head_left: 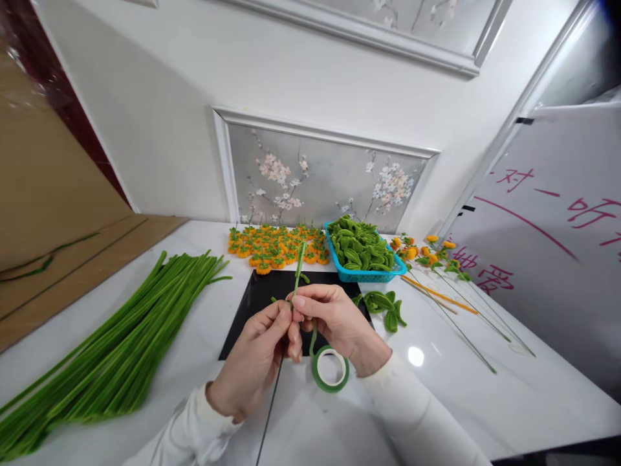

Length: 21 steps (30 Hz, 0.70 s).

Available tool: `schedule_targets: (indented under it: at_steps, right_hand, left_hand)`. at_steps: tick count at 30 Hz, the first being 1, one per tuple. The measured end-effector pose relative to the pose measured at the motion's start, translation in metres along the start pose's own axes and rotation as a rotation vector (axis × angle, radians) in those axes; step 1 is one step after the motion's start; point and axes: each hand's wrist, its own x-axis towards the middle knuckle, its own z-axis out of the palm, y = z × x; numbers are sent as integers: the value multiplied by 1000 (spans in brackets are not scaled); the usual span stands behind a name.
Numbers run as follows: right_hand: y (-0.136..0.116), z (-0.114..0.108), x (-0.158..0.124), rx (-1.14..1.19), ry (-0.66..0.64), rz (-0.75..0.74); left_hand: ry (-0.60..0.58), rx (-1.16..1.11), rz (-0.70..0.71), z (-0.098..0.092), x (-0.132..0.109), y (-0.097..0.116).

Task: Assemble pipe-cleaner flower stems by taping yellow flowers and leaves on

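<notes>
My left hand (259, 349) is closed in a pinch around a thin dark flower wire stem (272, 414), which runs down toward the bottom edge. My right hand (339, 320) is closed against the left fingertips, pinching green floral tape at the stem. From this hand a strip of tape leads down to the tape roll (317, 378), which has a white core. A narrow light-green strip (299, 262) sticks up above the fingertips; whether it is tape or pipe cleaner I cannot tell. The exact joint is hidden by my fingers.
Long green pipe cleaners (121, 343) lie at left. A black mat (242, 323) lies beneath my hands. Behind stand orange flower heads (279, 249) and a blue basket (369, 276) of green leaves. Loose leaves (388, 307) and finished stemmed flowers (431, 252) lie at right.
</notes>
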Motion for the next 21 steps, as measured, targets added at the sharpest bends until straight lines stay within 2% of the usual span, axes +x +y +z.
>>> schedule_targets:
  at_steps: [4, 9, 16, 19, 21]
  right_hand:
    - [1, 1, 0, 25, 1, 4]
    - [-1, 1, 0, -54, 76, -94]
    - [8, 15, 5, -274, 281, -115]
    - [18, 19, 8, -329, 311, -89]
    - [22, 19, 8, -338, 283, -48]
  left_hand:
    - [-2, 3, -13, 1, 0, 0]
    - [-7, 165, -61, -1, 2, 8]
    - [200, 105, 7, -2, 9, 11]
    - [284, 27, 8, -3, 12, 6]
    - [332, -16, 4, -5, 14, 3]
